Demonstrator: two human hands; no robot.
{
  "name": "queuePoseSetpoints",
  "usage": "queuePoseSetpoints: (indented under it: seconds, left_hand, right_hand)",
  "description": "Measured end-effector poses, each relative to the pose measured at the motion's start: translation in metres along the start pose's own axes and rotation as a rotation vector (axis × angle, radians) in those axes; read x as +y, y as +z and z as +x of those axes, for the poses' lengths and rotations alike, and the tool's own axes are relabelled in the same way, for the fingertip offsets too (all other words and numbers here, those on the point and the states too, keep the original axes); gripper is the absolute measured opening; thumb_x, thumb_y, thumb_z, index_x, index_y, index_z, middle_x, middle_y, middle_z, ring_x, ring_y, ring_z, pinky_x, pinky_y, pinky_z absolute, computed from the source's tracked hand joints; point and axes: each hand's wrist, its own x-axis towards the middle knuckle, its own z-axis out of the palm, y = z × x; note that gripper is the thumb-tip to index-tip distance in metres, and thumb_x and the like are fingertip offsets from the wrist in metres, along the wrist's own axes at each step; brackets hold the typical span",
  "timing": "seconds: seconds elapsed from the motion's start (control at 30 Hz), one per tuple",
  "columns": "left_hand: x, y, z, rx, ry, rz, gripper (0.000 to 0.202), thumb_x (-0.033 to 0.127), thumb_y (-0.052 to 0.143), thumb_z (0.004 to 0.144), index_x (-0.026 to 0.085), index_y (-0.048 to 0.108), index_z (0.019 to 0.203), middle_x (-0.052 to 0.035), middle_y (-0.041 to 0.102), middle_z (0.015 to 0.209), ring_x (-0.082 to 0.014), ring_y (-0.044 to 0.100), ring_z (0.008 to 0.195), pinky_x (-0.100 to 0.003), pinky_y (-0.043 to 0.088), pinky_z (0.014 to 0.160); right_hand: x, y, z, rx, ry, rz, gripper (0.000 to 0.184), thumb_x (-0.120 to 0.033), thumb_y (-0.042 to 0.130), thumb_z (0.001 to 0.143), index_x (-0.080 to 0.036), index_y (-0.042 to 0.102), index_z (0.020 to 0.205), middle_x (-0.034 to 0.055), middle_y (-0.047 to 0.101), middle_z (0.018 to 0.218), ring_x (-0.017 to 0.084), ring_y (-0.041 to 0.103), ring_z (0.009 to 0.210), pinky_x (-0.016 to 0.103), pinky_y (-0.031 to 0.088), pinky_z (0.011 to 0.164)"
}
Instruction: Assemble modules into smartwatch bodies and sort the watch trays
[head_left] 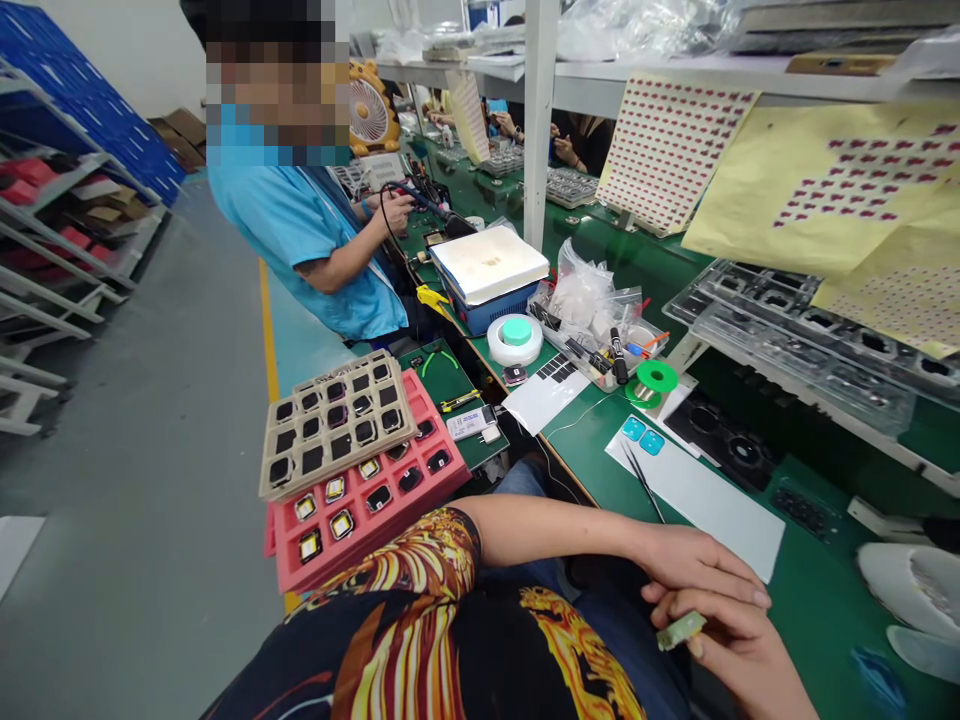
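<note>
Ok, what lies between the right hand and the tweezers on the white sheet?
Head view: the left hand lies over the right hand, then a strip of white sheet runs up to the tweezers.

The left forearm [555, 525] is bare and extends across the body toward the lower right of the view, held roughly level. The left hand [697, 565] lies palm down and empty, with the digits together and nearly straight. The right hand [731, 650] enters from the lower edge of the view and sits directly beneath it. Its fingers [709, 605] are curled in a pinch and touch the underside of the left hand.
</note>
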Motion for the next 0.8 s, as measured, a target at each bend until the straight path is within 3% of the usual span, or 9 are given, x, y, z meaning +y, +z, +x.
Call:
queuePoseSetpoints:
  seconds: [0.2, 0.57, 0.8]
  left_hand:
    - [0.0002, -0.0018, 0.0025, -0.014, 0.027, 0.026, 0.052, 0.065, 0.066, 0.105, 0.017, 0.075, 0.123, -0.0024, 0.076, 0.113, -0.0191, 0.072, 0.099, -0.030, 0.060, 0.091]
    - [-0.0050, 0.0011, 0.0000, 0.004, 0.027, 0.005, 0.057, 0.073, 0.067, 0.101, 0.020, 0.074, 0.121, 0.0001, 0.074, 0.104, -0.0174, 0.070, 0.091, -0.027, 0.058, 0.083]
    - [-0.0032, 0.0022, -0.0015, 0.081, -0.019, 0.022, 0.056, 0.075, 0.068, 0.100, 0.022, 0.077, 0.116, 0.0016, 0.076, 0.102, -0.0166, 0.070, 0.092, -0.027, 0.057, 0.087]
  right_hand:
    - [-0.0005, 0.0015, -0.0012, -0.029, 0.028, -0.009, 0.025, -0.052, 0.084, 0.097, -0.029, 0.091, 0.103, 0.0135, 0.087, 0.101, 0.043, 0.084, 0.115, 0.048, 0.071, 0.099]
    - [0.0004, 0.0022, 0.0010, 0.013, -0.011, 0.013, 0.025, -0.051, 0.086, 0.096, -0.029, 0.093, 0.107, 0.0151, 0.087, 0.100, 0.045, 0.085, 0.113, 0.045, 0.074, 0.089]
    - [-0.0022, 0.0019, 0.0029, 0.042, 0.007, 0.005, 0.024, -0.049, 0.089, 0.093, -0.027, 0.093, 0.101, 0.0160, 0.087, 0.099, 0.046, 0.086, 0.110, 0.047, 0.074, 0.091]
